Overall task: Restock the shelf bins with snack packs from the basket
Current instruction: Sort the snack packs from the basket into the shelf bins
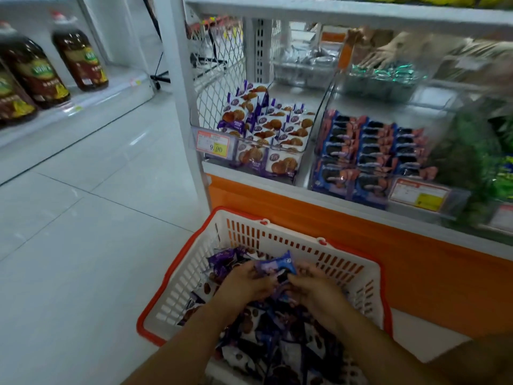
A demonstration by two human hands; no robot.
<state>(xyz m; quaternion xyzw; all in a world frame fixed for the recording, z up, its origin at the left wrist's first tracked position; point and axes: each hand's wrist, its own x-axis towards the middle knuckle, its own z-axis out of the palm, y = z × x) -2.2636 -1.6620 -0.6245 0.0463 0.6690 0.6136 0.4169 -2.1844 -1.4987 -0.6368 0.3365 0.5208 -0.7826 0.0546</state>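
Note:
A white basket with an orange rim (177, 262) stands on the floor below the shelf, filled with several purple-and-white snack packs (280, 337). Both my hands are inside it. My left hand (247, 282) and my right hand (313, 287) together hold a blue-purple snack pack (276, 266) lifted a little above the pile. On the shelf above, a clear bin (302, 147) holds matching purple cookie packs (266, 123). The bin to its right holds blue and pink packs (372, 151).
Another person's hand (380, 55) reaches into an upper bin of green packs at top right. A price tag (212, 143) hangs on the cookie bin. Oil bottles (80, 56) stand on a shelf at left. Pale tiled floor (91, 218) lies left of the basket.

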